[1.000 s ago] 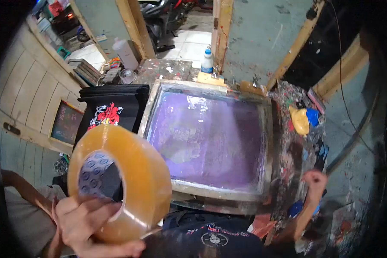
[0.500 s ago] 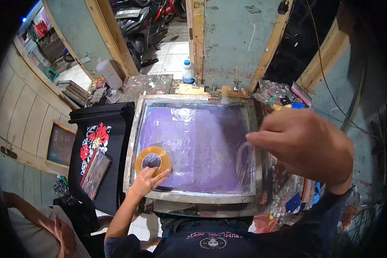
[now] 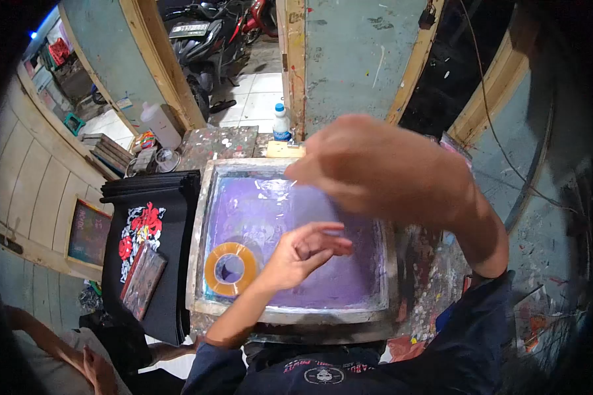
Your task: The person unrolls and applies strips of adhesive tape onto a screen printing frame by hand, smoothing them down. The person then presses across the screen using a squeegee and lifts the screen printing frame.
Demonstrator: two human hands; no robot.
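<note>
A wooden-framed printing screen with purple mesh lies in front of me. On its lower left a roll of clear brownish tape rests flat. My left hand is over the middle of the mesh, to the right of the roll, its fingers partly stretched and apart with nothing visible in them. Higher up and to the right, my right hand hangs over the screen's far right part. Motion smears its fingers, so whether it holds anything is hidden.
Black printed cloth pieces are stacked left of the screen, with a paint-stained squeegee on top. A white bottle with a blue cap stands behind the screen. Another person's arm is at lower left.
My left hand has come off the tape roll and moved right over the mesh. My right hand has swung left and up from the screen's right edge, where a clear strip showed below it.
</note>
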